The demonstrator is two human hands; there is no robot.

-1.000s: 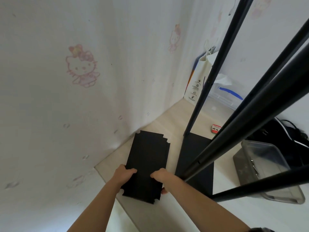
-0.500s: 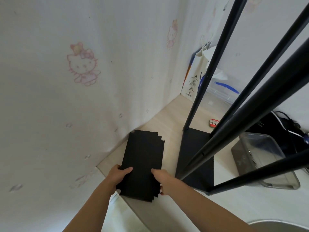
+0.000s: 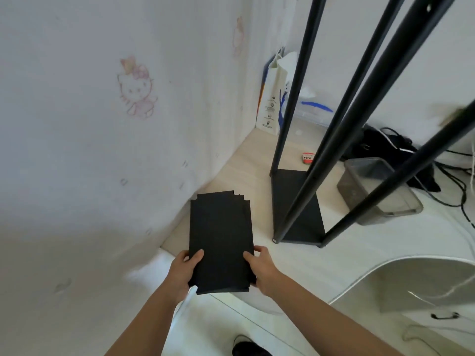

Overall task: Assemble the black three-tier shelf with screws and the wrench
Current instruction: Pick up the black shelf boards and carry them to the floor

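Note:
A black shelf board (image 3: 219, 237) with notched corners is lifted off the floor by its near end. My left hand (image 3: 186, 269) grips its left edge, thumb on top. My right hand (image 3: 259, 268) grips its right edge the same way. A second edge shows under the board's far corner, so it may be more than one board. To the right stands the black shelf frame (image 3: 295, 209): a bottom board on the floor with long black posts (image 3: 359, 104) rising past the camera. No screws or wrench are visible.
A papered wall (image 3: 102, 124) runs close on the left. A grey plastic bin (image 3: 377, 188), black cables (image 3: 411, 155) and a small red-white item (image 3: 307, 158) lie beyond the frame. A paper bag (image 3: 272, 98) leans in the corner. A white chair (image 3: 411, 286) sits at the right.
The board has come up off the floor and toward me in both hands. My view has shifted back, bringing the white chair into sight.

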